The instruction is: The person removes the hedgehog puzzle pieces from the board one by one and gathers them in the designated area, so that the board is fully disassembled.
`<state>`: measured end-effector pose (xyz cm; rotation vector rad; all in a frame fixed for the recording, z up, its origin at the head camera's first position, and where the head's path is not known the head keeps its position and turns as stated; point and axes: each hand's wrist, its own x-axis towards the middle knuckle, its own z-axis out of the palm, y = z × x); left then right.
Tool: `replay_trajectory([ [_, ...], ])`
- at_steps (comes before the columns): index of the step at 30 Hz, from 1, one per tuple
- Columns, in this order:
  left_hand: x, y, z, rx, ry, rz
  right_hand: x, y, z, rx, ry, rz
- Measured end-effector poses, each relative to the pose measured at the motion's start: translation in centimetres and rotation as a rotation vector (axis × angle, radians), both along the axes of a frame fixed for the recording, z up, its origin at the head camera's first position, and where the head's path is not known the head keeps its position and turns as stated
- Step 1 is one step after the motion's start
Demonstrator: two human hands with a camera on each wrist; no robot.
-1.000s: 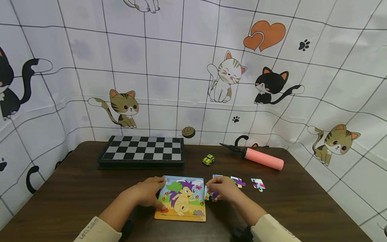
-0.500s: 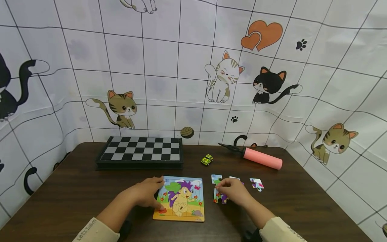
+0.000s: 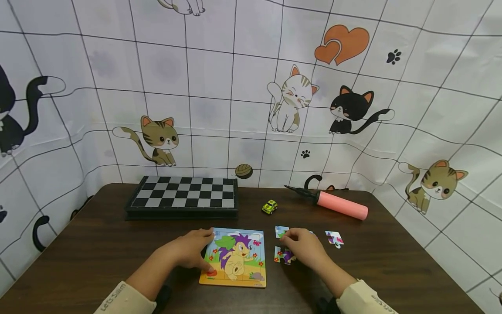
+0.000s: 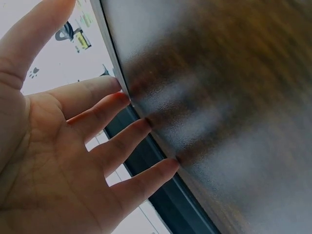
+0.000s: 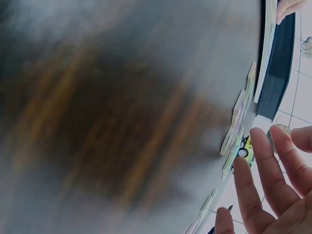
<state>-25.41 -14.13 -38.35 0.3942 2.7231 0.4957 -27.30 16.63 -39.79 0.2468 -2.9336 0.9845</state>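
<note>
A square picture puzzle board [image 3: 235,257] with a purple-haired hedgehog lies on the table. My left hand [image 3: 192,249] rests at its left edge, the thumb over the lower left corner; in the left wrist view the fingers are spread, fingertips at the tabletop. My right hand [image 3: 307,247] is low over several loose puzzle pieces to the right of the board, with its fingers [image 5: 265,170] fairly straight. A piece with red flowers and purple [image 3: 283,255] lies just left of its fingertips, and a blue and green piece [image 3: 281,231] lies behind. Another piece is mostly hidden by the hand.
A pink and white puzzle piece [image 3: 334,238] lies farther right. Behind stand a black-framed checkered board [image 3: 182,198], a small yellow-green toy car [image 3: 269,206] and a pink hand pump [image 3: 341,205]. A cat-print sheet [image 3: 211,113] hangs behind the dark table [image 3: 98,244].
My right hand has moved right, away from the board's edge. The flowered piece, earlier right beside the board, now lies a little apart from it. The left hand has stayed in place.
</note>
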Motion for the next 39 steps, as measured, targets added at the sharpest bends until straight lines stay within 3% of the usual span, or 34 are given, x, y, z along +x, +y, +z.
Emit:
replay_trajectory([
  [4, -0.1, 0.0, -0.2, -0.003, 0.007, 0.001, -0.1, -0.4, 0.1, -0.002, 0.009, -0.009],
  [7, -0.1, 0.0, -0.2, -0.004, 0.01, -0.001, -0.3, -1.0, -0.1, 0.007, 0.034, 0.036],
  [15, 0.0, -0.1, -0.2, -0.011, 0.014, -0.009, -0.6, -4.3, -0.3, 0.171, 0.054, 0.366],
  [19, 0.2, -0.1, -0.2, -0.003, 0.018, -0.016, -0.4, -6.3, -0.2, 0.285, 0.047, 0.443],
  [27, 0.2, 0.0, 0.1, 0.001, 0.023, -0.02, -0.5, -9.1, 0.2, 0.136, -0.11, 0.422],
  [33, 0.1, 0.0, 0.1, -0.01, 0.029, -0.02, -0.7, -9.7, 0.0, 0.192, -0.127, 0.413],
  [39, 0.2, -0.1, 0.1, -0.003, 0.026, -0.019, -0.5, -10.4, 0.2, 0.174, -0.159, 0.376],
])
